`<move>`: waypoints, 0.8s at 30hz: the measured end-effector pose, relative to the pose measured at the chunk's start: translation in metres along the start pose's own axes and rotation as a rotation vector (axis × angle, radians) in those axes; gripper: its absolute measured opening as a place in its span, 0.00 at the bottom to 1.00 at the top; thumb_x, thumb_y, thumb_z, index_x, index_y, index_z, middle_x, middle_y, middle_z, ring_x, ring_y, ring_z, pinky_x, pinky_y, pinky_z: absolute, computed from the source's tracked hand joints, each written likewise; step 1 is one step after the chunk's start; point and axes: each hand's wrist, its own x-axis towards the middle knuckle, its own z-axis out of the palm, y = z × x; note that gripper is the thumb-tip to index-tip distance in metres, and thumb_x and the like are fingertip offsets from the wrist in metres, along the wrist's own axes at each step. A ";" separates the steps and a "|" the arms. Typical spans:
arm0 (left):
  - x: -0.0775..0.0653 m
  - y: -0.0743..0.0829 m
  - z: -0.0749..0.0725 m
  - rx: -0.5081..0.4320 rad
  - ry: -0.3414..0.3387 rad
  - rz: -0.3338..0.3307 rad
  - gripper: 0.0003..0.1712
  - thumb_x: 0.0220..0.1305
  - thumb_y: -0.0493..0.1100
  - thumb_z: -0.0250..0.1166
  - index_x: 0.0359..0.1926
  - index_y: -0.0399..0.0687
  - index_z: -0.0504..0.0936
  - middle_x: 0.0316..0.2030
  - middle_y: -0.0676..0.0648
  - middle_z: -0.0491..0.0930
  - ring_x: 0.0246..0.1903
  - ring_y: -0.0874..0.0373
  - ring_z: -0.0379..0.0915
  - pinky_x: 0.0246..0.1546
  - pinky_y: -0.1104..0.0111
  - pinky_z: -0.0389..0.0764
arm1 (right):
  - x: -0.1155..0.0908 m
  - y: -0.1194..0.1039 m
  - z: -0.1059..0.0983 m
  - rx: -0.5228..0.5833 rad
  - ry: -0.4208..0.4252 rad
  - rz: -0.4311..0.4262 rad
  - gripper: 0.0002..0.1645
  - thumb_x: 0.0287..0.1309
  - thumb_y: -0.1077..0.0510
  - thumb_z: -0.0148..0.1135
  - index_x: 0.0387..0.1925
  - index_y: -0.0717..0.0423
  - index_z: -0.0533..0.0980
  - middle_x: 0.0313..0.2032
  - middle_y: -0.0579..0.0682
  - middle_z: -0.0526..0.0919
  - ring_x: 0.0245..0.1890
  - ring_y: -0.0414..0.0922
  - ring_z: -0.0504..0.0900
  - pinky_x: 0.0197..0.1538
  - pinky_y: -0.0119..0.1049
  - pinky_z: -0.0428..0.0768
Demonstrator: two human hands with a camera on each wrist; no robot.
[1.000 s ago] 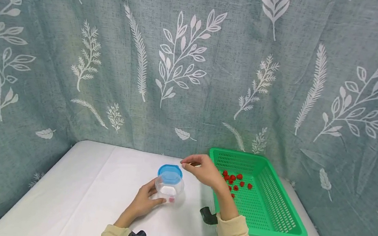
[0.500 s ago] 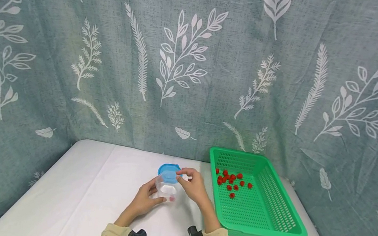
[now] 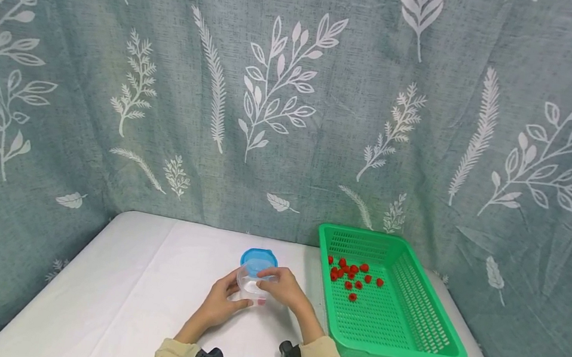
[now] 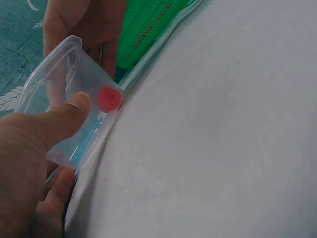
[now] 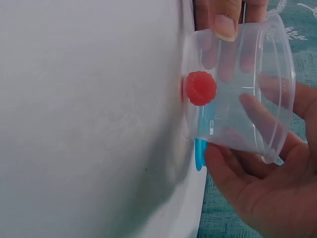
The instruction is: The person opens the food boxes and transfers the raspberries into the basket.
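My left hand point(image 3: 219, 303) grips a clear plastic cup point(image 5: 233, 116), thumb on the near side and fingers behind. A red raspberry point(image 5: 200, 88) lies at the bottom of the cup, seen through its wall. In the head view my right hand point(image 3: 283, 288) is at the cup's open top, thumb and forefinger apart and reaching in over the rim. Nothing shows between these fingers; the right wrist view has one finger point(image 5: 255, 110) through the clear wall, short of the raspberry. A blue lid point(image 3: 260, 256) lies on the table behind the cup.
A green slotted basket point(image 3: 393, 352) stands on the right side of the table, with several red raspberries point(image 3: 352, 270) in its left half. White cloth point(image 3: 158, 282) covers the table. A leaf-patterned curtain point(image 3: 208, 192) hangs behind it.
My right hand has moved left and down from beside the basket to the cup's mouth, its fingers now at the opening. My left hand and the cup have stayed in place.
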 end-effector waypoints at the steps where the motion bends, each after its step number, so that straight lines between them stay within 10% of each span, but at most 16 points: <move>1: 0.000 0.000 0.000 0.000 -0.001 0.004 0.50 0.58 0.35 0.75 0.75 0.30 0.58 0.68 0.28 0.69 0.67 0.34 0.69 0.68 0.54 0.73 | 0.001 0.000 0.000 -0.015 -0.019 0.005 0.15 0.61 0.59 0.68 0.47 0.64 0.84 0.52 0.62 0.85 0.51 0.57 0.82 0.51 0.53 0.84; 10: 0.000 0.002 -0.001 -0.032 0.011 0.023 0.49 0.55 0.32 0.75 0.74 0.28 0.60 0.66 0.28 0.71 0.65 0.34 0.70 0.67 0.55 0.75 | 0.006 -0.011 -0.003 -0.143 -0.143 0.050 0.10 0.59 0.65 0.67 0.41 0.65 0.85 0.46 0.58 0.87 0.46 0.49 0.80 0.48 0.45 0.82; 24: 0.001 0.000 0.000 -0.019 0.000 0.004 0.51 0.54 0.33 0.77 0.75 0.33 0.60 0.69 0.31 0.68 0.69 0.36 0.66 0.69 0.56 0.71 | 0.009 -0.027 -0.004 -0.383 -0.115 0.134 0.07 0.44 0.68 0.74 0.19 0.61 0.82 0.24 0.50 0.82 0.25 0.44 0.73 0.29 0.36 0.77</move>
